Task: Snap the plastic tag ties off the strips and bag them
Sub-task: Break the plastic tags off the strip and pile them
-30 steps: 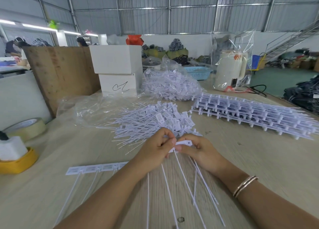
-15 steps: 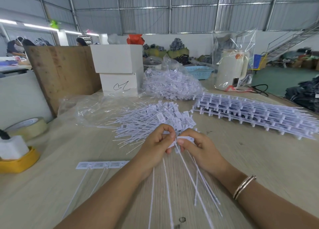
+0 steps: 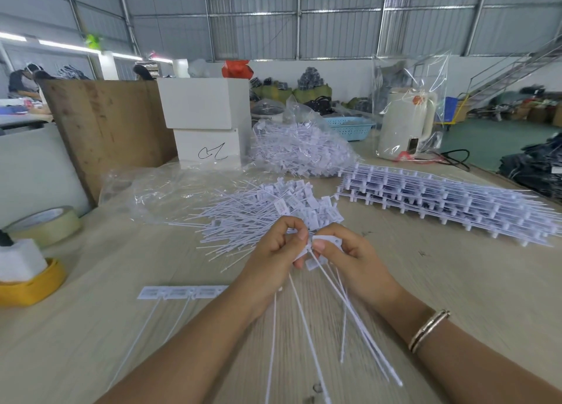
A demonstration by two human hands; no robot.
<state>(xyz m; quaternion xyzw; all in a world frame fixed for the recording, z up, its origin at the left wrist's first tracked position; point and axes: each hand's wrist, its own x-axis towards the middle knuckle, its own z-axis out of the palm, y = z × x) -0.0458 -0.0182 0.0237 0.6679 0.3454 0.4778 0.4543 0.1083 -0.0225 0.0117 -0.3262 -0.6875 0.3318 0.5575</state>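
Observation:
My left hand [image 3: 275, 251] and my right hand [image 3: 352, 260] meet at the table's middle, both pinching the heads of a white tag strip [image 3: 322, 245] whose thin tails hang toward me. Just behind the hands lies a heap of loose snapped tag ties [image 3: 267, 212] on an open clear bag [image 3: 170, 190]. A short strip piece [image 3: 182, 292] with two tails lies flat on the table at the left. A stack of whole strips [image 3: 450, 203] sits at the right. A filled clear bag of ties [image 3: 301, 151] stands further back.
Two white boxes [image 3: 206, 123] and a brown board [image 3: 103, 130] stand at the back left. A tape roll [image 3: 45, 224] and a yellow holder [image 3: 30, 285] sit at the left edge. A bagged white kettle [image 3: 407, 123] and a blue basket [image 3: 349, 126] are at the back right.
Both hands have lifted slightly away from me with the strip, and the tag heads between the fingers have twisted. The short strip on the table has not moved.

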